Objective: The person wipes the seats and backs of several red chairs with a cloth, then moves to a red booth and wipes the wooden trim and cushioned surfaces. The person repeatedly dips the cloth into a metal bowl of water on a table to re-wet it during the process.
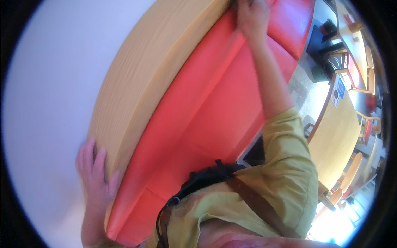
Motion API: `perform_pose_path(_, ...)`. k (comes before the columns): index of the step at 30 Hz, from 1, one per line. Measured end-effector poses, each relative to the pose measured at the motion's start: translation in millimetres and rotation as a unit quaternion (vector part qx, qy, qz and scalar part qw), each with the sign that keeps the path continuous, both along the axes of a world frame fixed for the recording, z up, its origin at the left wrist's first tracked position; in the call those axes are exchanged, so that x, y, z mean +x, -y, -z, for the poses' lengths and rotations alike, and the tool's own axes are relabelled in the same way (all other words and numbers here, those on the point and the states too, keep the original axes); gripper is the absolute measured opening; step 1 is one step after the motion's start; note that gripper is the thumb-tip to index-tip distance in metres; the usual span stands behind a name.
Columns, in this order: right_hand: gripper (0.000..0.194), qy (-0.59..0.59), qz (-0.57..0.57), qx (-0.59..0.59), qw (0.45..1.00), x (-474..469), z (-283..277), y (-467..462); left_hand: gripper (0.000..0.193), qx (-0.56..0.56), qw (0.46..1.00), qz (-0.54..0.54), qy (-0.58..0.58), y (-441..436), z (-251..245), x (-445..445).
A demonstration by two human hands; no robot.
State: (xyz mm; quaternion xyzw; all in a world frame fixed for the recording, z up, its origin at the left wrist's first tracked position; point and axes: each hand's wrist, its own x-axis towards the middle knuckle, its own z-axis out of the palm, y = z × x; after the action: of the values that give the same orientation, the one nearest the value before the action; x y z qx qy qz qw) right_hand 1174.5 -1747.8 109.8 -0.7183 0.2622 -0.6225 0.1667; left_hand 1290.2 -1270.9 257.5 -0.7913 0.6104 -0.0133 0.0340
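My left hand (97, 176) rests on the near end of a light wooden ledge (145, 74), its fingers spread and nothing in them. Red padded upholstery runs along the ledge, forming the backrest (186, 96) and seat (229, 102) of a bench. My right hand (252, 20) is stretched far forward over the red backrest, close to the ledge's far part. It is blurred and its fingers reach the top rim of the picture. Something dark shows beside them, but whether the hand grips it is unclear.
A white wall (55, 93) borders the ledge on the left. To the right stands a wooden table (333, 136) bearing a printed card (338, 91). Wooden chairs (352, 170) line its far side, and another table (353, 46) is farther off. A black strap-like item (211, 173) lies across my waist.
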Motion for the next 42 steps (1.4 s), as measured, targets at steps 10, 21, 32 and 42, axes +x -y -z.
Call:
perform_pose_path(10, 0.045, -0.044, -0.064, -0.018, 0.997, 29, -25, -412, 0.042, -0.334, 0.919, 0.201, 0.056, -29, 2, -26)
perform_pose_path(21, 0.065, -0.053, -0.204, -0.007, 0.977, 41, -9, -729, 0.036, -0.382, 0.892, -0.017, -0.243, -420, 97, -156)
perform_pose_path(32, 0.027, -0.045, -0.574, -0.2, 0.793, 51, -15, -922, 0.03, -0.367, 0.879, -0.231, -0.199, -561, 124, -183)
perform_pose_path(42, 0.036, -0.157, -0.624, -0.297, 0.706, 111, -152, -960, 0.02, -0.373, 0.794, -0.451, -0.164, -598, 143, -275)
